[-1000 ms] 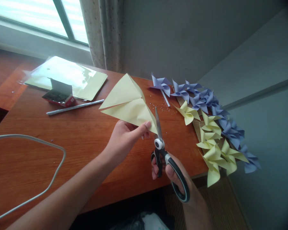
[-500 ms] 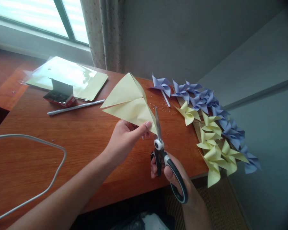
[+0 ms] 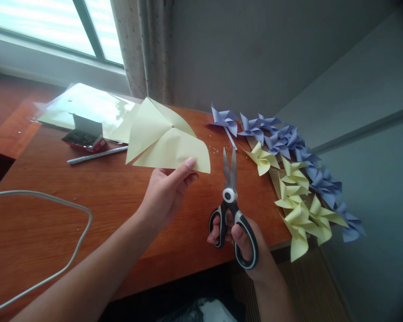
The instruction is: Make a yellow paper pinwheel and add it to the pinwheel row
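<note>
Between thumb and fingers, my left hand (image 3: 169,190) pinches the lower edge of a pale yellow sheet of paper (image 3: 168,143). The sheet has slits running in toward its middle and is held above the table. My right hand (image 3: 245,239) has its thumb and fingers through the handles of black-and-grey scissors (image 3: 230,197). The blades point away from me, slightly parted, with nothing between them. They are apart from the paper, to its right.
Yellow pinwheels (image 3: 297,223) and purple pinwheels (image 3: 278,134) lie along the table's right side. A stack of paper in a clear sleeve (image 3: 83,100), an open small box (image 3: 85,136) and a rolled paper stick (image 3: 97,155) lie at the back left. A white cable (image 3: 87,219) crosses the left.
The yellow paper has moved left in my left hand, away from the scissors. The scissors' blades have come off the paper's edge and opened a little.
</note>
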Demonstrator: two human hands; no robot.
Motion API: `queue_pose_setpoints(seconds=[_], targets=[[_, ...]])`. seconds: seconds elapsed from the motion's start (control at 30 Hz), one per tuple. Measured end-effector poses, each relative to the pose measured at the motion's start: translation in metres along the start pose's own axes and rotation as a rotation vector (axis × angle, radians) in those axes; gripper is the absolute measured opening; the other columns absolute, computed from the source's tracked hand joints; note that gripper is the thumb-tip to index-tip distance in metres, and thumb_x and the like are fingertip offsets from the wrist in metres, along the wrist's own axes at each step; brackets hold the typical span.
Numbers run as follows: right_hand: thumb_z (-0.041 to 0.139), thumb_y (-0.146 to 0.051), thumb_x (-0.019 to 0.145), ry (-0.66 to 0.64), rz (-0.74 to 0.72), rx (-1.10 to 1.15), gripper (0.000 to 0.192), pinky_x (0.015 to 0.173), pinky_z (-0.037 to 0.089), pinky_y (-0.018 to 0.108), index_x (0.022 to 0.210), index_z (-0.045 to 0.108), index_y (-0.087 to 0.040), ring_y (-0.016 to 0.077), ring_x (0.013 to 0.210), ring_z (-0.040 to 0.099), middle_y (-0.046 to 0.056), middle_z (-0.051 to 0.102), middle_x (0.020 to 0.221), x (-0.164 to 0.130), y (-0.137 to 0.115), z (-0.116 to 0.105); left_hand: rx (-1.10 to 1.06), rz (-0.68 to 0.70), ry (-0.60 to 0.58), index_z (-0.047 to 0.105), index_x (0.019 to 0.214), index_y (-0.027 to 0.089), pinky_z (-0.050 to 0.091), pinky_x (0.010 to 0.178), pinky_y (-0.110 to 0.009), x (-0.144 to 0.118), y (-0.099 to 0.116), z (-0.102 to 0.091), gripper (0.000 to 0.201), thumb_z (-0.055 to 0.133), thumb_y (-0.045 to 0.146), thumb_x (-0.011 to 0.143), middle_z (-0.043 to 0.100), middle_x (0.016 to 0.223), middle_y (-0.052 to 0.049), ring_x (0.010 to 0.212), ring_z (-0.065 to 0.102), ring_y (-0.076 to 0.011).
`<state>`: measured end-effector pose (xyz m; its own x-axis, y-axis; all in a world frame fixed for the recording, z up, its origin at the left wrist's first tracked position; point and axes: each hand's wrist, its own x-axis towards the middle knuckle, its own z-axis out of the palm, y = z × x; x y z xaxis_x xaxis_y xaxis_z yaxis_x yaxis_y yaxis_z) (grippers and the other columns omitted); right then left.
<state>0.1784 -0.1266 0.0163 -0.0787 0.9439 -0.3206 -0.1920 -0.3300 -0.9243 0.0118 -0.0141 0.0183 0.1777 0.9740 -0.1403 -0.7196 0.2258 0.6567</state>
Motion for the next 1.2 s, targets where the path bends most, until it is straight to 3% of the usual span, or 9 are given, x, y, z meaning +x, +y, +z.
queue_pose_setpoints(seconds=[0.13, 0.37, 0.47, 0.6, 0.77, 0.97, 1.07, 1.13, 1.2], targets=[[0.071, -0.060, 0.081, -0.005, 0.005, 0.037, 0.045, 0.057, 0.050, 0.028, 0.090, 0.068, -0.015, 0.0190, 0.061, 0.066, 0.005, 0.066, 0.068, 0.003, 0.002, 0.003, 0.009, -0.039, -0.100, 0.073, 0.090, 0.019, 0.052, 0.090, -0.029, -0.004, 0.000, 0.005, 0.006, 0.074, 0.023, 0.085, 0.074, 0.109, -0.005, 0.108, 0.067, -0.0195], [0.080, -0.058, 0.072, 0.215, 0.045, -0.084, 0.046, 0.052, 0.048, 0.025, 0.083, 0.065, -0.016, 0.0130, 0.053, 0.060, 0.000, 0.063, 0.063, 0.016, 0.014, 0.004, 0.031, -0.069, -0.153, 0.074, 0.100, 0.019, 0.051, 0.098, -0.036, -0.009, 0.000, 0.007, 0.019, 0.077, 0.025, 0.082, 0.077, 0.102, -0.008, 0.117, 0.065, -0.0255], [0.082, -0.056, 0.071, 0.276, 0.062, -0.355, 0.044, 0.059, 0.052, 0.029, 0.085, 0.067, -0.017, 0.0169, 0.062, 0.063, 0.003, 0.069, 0.072, 0.020, 0.017, 0.003, 0.052, -0.064, -0.109, 0.074, 0.102, 0.018, 0.051, 0.098, -0.038, -0.008, -0.001, 0.007, 0.025, 0.080, 0.025, 0.079, 0.078, 0.099, -0.009, 0.114, 0.067, -0.0265], [0.070, -0.044, 0.087, 0.290, -0.064, -0.810, 0.028, 0.075, 0.054, 0.036, 0.100, 0.070, -0.018, 0.0251, 0.083, 0.069, 0.010, 0.074, 0.090, 0.018, 0.013, 0.006, 0.105, -0.128, -0.071, 0.075, 0.099, 0.015, 0.051, 0.098, -0.038, -0.006, -0.004, 0.005, 0.024, 0.081, 0.025, 0.078, 0.077, 0.104, -0.011, 0.110, 0.069, -0.0261], [0.067, -0.032, 0.088, 0.318, -0.230, -1.060, 0.029, 0.080, 0.055, 0.041, 0.113, 0.069, -0.018, 0.0299, 0.089, 0.071, 0.013, 0.073, 0.099, 0.015, 0.012, 0.007, 0.154, -0.236, -0.090, 0.075, 0.100, 0.014, 0.053, 0.090, -0.033, -0.006, -0.011, 0.001, 0.027, 0.082, 0.024, 0.077, 0.076, 0.107, -0.011, 0.096, 0.071, -0.0221], [0.067, -0.025, 0.091, 0.364, -0.519, -1.045, 0.035, 0.093, 0.056, 0.044, 0.125, 0.066, -0.023, 0.0291, 0.107, 0.070, 0.014, 0.072, 0.118, 0.007, 0.011, 0.014, 0.067, -0.209, 0.019, 0.073, 0.094, 0.014, 0.054, 0.082, -0.028, -0.002, -0.011, -0.001, 0.024, 0.083, 0.028, 0.076, 0.076, 0.101, -0.009, 0.089, 0.070, -0.0177], [0.064, -0.016, 0.091, 0.411, -0.660, -0.884, 0.034, 0.102, 0.052, 0.045, 0.122, 0.068, -0.028, 0.0269, 0.116, 0.066, 0.010, 0.071, 0.122, 0.001, 0.005, 0.016, 0.022, -0.177, 0.085, 0.072, 0.088, 0.012, 0.054, 0.076, -0.026, 0.002, -0.009, -0.002, 0.023, 0.084, 0.026, 0.075, 0.074, 0.086, -0.007, 0.080, 0.069, -0.0153], [0.061, -0.018, 0.094, 0.530, -0.657, -0.645, 0.026, 0.101, 0.053, 0.044, 0.115, 0.070, -0.029, 0.0253, 0.114, 0.066, 0.008, 0.072, 0.118, 0.002, 0.002, 0.012, 0.005, -0.164, 0.091, 0.072, 0.088, 0.011, 0.053, 0.071, -0.025, 0.004, -0.008, -0.003, 0.023, 0.084, 0.025, 0.074, 0.074, 0.083, -0.007, 0.076, 0.068, -0.0148], [0.061, -0.026, 0.095, 0.597, -0.535, -0.382, 0.017, 0.097, 0.054, 0.040, 0.111, 0.070, -0.027, 0.0230, 0.110, 0.067, 0.007, 0.072, 0.114, 0.007, 0.003, 0.003, -0.003, -0.160, 0.073, 0.072, 0.087, 0.011, 0.053, 0.070, -0.024, 0.004, -0.007, -0.003, 0.023, 0.083, 0.026, 0.075, 0.074, 0.082, -0.008, 0.074, 0.068, -0.0151]])
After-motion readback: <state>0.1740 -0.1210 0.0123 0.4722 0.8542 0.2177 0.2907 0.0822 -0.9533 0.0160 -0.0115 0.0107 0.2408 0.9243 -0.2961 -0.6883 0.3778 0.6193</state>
